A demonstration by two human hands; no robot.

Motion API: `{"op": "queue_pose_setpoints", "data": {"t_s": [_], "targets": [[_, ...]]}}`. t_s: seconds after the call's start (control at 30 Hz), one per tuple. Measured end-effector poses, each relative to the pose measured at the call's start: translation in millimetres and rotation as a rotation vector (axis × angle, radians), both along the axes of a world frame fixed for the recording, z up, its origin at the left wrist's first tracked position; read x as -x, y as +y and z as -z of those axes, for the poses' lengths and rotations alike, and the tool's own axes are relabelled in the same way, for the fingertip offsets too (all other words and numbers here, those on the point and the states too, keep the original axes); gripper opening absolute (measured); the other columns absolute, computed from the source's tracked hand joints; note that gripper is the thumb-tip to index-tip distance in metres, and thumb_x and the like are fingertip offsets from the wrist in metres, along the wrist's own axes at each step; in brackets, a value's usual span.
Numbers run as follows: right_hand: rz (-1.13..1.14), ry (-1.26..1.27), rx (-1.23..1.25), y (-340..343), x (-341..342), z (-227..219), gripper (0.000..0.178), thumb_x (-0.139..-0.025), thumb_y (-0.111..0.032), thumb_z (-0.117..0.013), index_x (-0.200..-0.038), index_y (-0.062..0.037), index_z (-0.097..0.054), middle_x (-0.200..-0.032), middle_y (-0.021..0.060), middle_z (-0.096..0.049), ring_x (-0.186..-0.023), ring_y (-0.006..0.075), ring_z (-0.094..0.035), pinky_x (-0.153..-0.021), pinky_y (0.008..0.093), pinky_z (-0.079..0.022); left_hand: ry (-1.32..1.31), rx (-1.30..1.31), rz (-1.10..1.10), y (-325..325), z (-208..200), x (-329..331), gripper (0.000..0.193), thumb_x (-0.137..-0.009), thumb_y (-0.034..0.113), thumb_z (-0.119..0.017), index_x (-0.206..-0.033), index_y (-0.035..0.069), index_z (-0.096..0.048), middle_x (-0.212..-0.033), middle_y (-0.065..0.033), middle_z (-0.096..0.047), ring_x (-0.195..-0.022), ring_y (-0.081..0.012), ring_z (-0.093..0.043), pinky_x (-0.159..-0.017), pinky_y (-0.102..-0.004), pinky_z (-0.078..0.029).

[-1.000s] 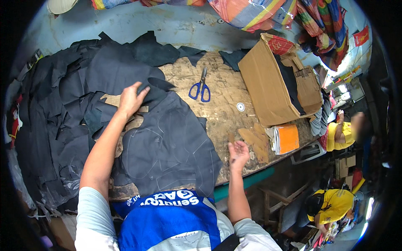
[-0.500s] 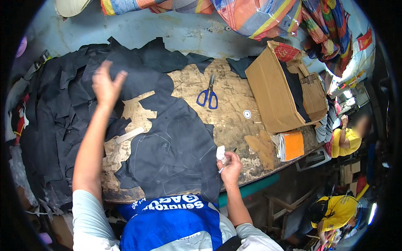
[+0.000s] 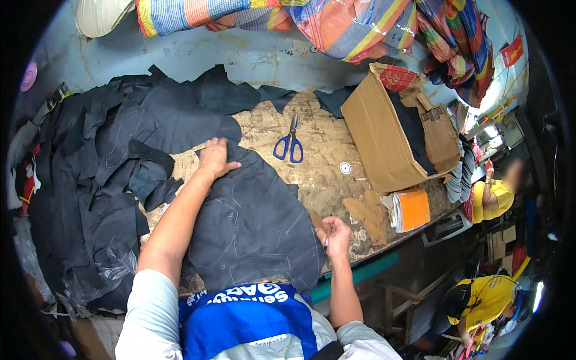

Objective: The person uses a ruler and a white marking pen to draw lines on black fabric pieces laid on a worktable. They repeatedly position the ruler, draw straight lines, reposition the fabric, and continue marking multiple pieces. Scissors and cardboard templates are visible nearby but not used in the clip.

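Note:
A large black sheet of leather-like material (image 3: 255, 222), marked with pale drawn outlines, lies before me on a worn wooden table. My left hand (image 3: 217, 159) rests on its far left edge, fingers laid down and thumb apart. At its right edge, my right hand (image 3: 337, 237) is closed on a thin pen-like marker (image 3: 326, 242). Beside those fingertips shows a small brown flat piece (image 3: 317, 221); whether I hold it is unclear. Blue-handled scissors (image 3: 290, 144) lie farther back, apart from both hands.
A heap of black material (image 3: 90, 150) covers the table's left side. An open cardboard box (image 3: 384, 132) stands at the right, with an orange-and-white folded bundle (image 3: 411, 210) and brown flat pieces (image 3: 367, 216) in front. Two people in yellow shirts (image 3: 486, 300) are beyond the table.
My left hand has come from the heap, nearer and rightward, onto the marked sheet. Material on the heap is folded over differently. The white piece at my right fingers no longer shows.

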State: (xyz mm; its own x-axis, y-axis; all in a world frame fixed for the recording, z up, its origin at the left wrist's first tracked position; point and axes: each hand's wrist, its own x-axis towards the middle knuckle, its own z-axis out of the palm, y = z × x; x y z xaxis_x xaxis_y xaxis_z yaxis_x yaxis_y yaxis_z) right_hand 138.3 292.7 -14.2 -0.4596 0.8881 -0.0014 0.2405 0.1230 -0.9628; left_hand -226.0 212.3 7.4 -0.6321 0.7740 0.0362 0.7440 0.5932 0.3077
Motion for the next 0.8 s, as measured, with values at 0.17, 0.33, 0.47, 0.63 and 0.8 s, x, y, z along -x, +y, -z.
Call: {"op": "queue_pose_setpoints", "data": {"t_s": [0.17,0.33,0.47,0.63,0.8], "targets": [[-0.064,-0.015,0.011,29.5,-0.7,-9.2,0.028,-0.068,0.012,-0.070,-0.090,0.0012,-0.057,-0.077,0.0009,-0.062,-0.070,0.0065,-0.057,-0.065,0.0208,-0.047,-0.387,0.281,-0.054,0.7,-7.2,10.9,0.066,-0.064,0.031,-0.082,-0.120,0.008,-0.055,-0.136,-0.0130,-0.045,-0.124,-0.0317,-0.044,-0.095,-0.0401,-0.044],[-0.110,0.017,-0.025,29.7,-2.5,-17.7,0.027,-0.069,0.008,-0.072,-0.091,0.0018,-0.058,-0.077,0.0026,-0.063,-0.069,0.0067,-0.056,-0.063,0.0215,-0.046,0.039,-0.035,0.211,-0.4,-0.8,-16.8,0.065,-0.069,0.015,-0.070,-0.131,0.016,-0.049,-0.142,-0.0086,-0.040,-0.135,-0.0302,-0.030,-0.104,-0.0604,-0.029],[-0.113,-0.011,0.005,19.5,-9.5,-31.7,0.027,-0.070,0.012,-0.070,-0.091,0.0008,-0.057,-0.081,0.0019,-0.062,-0.073,0.0061,-0.056,-0.065,0.0212,-0.047,-0.109,0.116,0.414,15.9,-6.2,-35.3,0.074,-0.070,0.029,-0.072,-0.136,0.013,-0.043,-0.142,-0.0092,-0.039,-0.137,-0.0299,-0.027,-0.103,-0.0696,-0.019],[-0.123,0.062,-0.020,19.5,-13.2,-45.7,0.024,-0.070,0.006,-0.071,-0.090,-0.0001,-0.058,-0.075,-0.0005,-0.060,-0.068,0.0056,-0.054,-0.061,0.0208,-0.044,-0.009,0.167,0.272,33.6,-14.8,-18.3,0.066,-0.063,0.043,-0.080,-0.117,0.010,-0.061,-0.120,-0.0155,-0.054,-0.115,-0.0294,-0.048,-0.100,-0.0427,-0.040],[-0.089,0.065,-0.060,27.9,-8.0,-48.2,0.024,-0.070,0.007,-0.070,-0.090,-0.0010,-0.058,-0.077,-0.0008,-0.059,-0.071,0.0049,-0.053,-0.064,0.0205,-0.044,0.080,-0.024,0.126,16.1,-15.8,-6.1,0.034,-0.069,0.035,-0.075,-0.085,0.008,-0.063,-0.112,-0.0128,-0.056,-0.110,-0.0292,-0.050,-0.097,-0.0391,-0.042]]}}
